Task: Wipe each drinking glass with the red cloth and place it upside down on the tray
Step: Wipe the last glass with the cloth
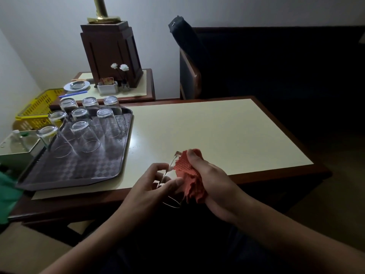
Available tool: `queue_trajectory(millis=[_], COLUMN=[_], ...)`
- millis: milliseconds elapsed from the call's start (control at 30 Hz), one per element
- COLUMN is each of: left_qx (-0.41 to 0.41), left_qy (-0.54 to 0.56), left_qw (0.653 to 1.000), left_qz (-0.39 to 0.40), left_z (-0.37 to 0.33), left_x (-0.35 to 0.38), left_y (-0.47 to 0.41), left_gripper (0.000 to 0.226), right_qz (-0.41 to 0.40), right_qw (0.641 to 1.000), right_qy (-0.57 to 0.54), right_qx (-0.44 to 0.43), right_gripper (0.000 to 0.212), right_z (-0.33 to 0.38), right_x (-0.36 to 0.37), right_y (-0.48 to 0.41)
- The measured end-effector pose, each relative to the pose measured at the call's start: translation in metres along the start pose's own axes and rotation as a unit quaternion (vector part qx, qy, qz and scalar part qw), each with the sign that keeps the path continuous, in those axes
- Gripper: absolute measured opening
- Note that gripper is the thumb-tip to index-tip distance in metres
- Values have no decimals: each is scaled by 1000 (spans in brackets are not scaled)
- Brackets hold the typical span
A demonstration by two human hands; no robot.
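1. The drinking glass (172,163) is held tilted in the air over the near edge of the table (217,135), base pointing far and mouth near. The left hand (156,184) only pinches its wall with curled fingertips and thumb. If the wall is wet, that light hold could slip and the glass would drop to the floor.
2. The right hand (209,180) grips the bunched red cloth (187,171), thumb pressing it on the glass. A hard rub could twist the glass out of the left hand's pinch.
3. The tray (79,175) at the left holds eight upturned glasses (80,125) crowded at its far end. Setting this glass down carelessly could knock one over, so the bare near part looks safer.
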State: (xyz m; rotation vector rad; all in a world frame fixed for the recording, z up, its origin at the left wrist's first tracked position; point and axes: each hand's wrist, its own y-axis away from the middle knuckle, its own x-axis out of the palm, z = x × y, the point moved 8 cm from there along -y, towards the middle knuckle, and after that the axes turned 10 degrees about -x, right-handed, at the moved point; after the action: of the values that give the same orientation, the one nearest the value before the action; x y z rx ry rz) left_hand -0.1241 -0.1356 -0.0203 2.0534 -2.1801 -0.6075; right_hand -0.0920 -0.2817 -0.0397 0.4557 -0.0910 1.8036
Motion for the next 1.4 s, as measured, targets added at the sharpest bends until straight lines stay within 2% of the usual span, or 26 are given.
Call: queue_trajectory(millis=[67,133,200,267,367,400,467,500,567,600,667,700,800,867,900,933,1000,1033,1100,1167,1200,1267,1300,1333,1367,1400], left_qx=[-15,-85,-152,-160,-141,-136,-134,-134,-148,-156,-155,-143,-85,-22,20,67,161,194,199,115,35,-86,-94,-82,-52,-16], left_qy=[46,193,336,391,363,344,323,318,295,285,294,305,287,246,210,154,18,-33,-78,-45,17,140,158,157,149,138], left_qw=[997,970,917,894,913,922,929,927,930,931,927,925,946,962,968,976,979,974,974,990,995,972,966,970,974,979], left_qz=[54,118,150,153,120,115,126,144,163,167,174,174,124,120,134,141,126,113,81,69,94,167,179,169,159,151], left_z=[6,13,17,15,13,14,16,15,16,17,14,9,-4,-14,-22,-30,-43,-46,-44,-32,-20,-2,0,-1,-4,-9], left_x=[12,26,27,14,-5,-7,-1,5,17,22,25,24,7,-3,-6,-10,-17,-20,-25,-28,-24,-9,-7,-8,-11,-14], left_y=[-2,-4,-6,-9,-15,-14,-12,-9,-3,-1,1,1,-3,-1,3,9,18,20,17,8,3,2,2,2,2,3], left_gripper=[41,34,48,65,63,68,83,78,54,49,56,59,69,69,67,66,62,61,63,59,55,60,58,49,38,34], right_qz=[28,71,116,151,161,153,102,67,6,0,20,23,-20,-10,19,57,130,155,138,54,30,51,73,91,104,111], right_qw=[999,985,950,904,820,806,809,804,763,745,721,730,813,894,945,980,989,983,986,995,979,901,861,845,858,896], right_qy=[36,134,255,341,449,462,464,468,493,494,474,455,410,345,261,162,40,22,16,78,150,315,371,388,369,310], right_qx=[-24,-76,-141,-207,-316,-337,-347,-360,-417,-449,-506,-509,-412,-285,-196,-96,61,99,88,-38,-134,-295,-340,-357,-342,-298], right_gripper=[75,73,72,75,79,78,71,65,53,48,43,38,25,32,31,28,34,39,40,23,19,20,22,22,22,23], right_z=[4,8,12,14,15,16,21,27,47,57,71,74,67,46,30,15,-8,-14,-15,5,22,48,53,53,50,47], right_x=[5,16,29,39,40,38,28,21,9,6,5,2,-13,-17,-17,-11,2,7,5,-7,-11,-7,-2,0,0,-1], right_y=[1,9,20,28,31,31,26,23,22,24,30,30,16,1,-5,-6,3,7,4,-5,-4,6,12,14,14,11])
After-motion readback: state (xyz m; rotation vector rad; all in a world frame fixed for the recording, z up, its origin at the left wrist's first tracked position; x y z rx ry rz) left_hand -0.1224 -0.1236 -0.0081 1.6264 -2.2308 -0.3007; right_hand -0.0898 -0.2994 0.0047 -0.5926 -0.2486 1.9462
